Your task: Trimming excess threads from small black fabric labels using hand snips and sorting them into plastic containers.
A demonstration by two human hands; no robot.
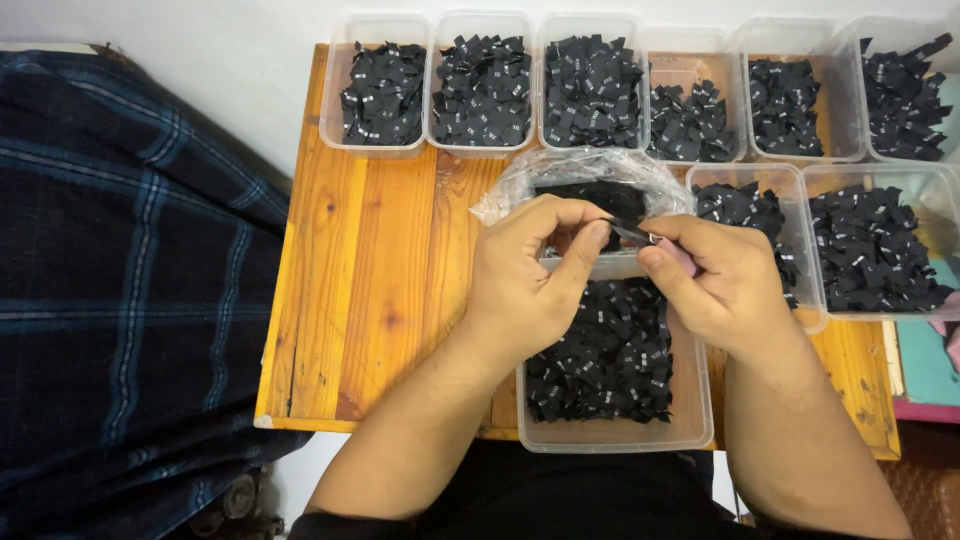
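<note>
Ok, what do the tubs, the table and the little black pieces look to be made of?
The tubs look like clear thin plastic: the contents and the wood show through the walls. The table is wood with a glossy orange finish, showing knots and grain. The black pieces seem to be woven fabric labels, matte with small white marks, though the weave is too small to confirm.

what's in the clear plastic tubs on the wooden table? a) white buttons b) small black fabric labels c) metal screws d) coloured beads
b: every clear tub, including the near tub below the hands, holds heaps of small black fabric labels, and the left hand and right hand meet just above that near tub.
</note>
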